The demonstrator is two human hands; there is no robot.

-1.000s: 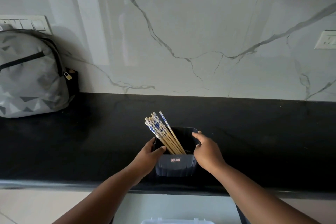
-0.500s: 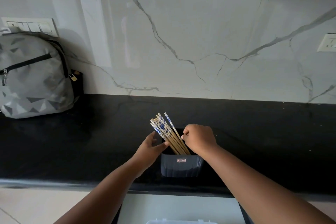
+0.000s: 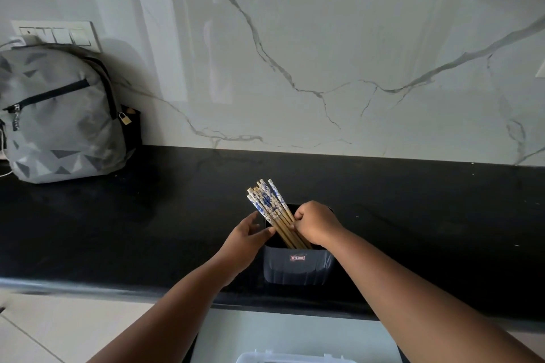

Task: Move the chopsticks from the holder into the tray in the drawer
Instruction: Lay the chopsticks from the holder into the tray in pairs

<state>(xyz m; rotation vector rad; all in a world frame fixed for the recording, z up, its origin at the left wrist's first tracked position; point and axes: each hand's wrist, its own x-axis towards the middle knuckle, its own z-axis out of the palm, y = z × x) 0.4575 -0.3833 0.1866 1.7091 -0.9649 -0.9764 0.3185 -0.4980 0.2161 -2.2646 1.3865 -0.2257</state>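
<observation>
Since the earlier frame, right hand (image 3: 317,224) had closed round the blue-patterned wooden chopsticks (image 3: 269,208) in the dark plastic holder (image 3: 298,267) near the counter's front edge; left hand (image 3: 246,234), fingers loosely spread, steadied it. Gripping step; next, a straight upward lift.

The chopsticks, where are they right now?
In the head view the chopsticks stand leaning left in the dark holder near the front edge of the black counter, between the left hand and the right hand.

- White marble-look wall (image 3: 339,53) with grey veins (glossy, catching soft reflections)
- Black countertop (image 3: 118,230)
- Switch panel (image 3: 56,35) at left
- Grey backpack (image 3: 59,115) leaning against the wall
- Pale floor tiles (image 3: 44,333)
</observation>
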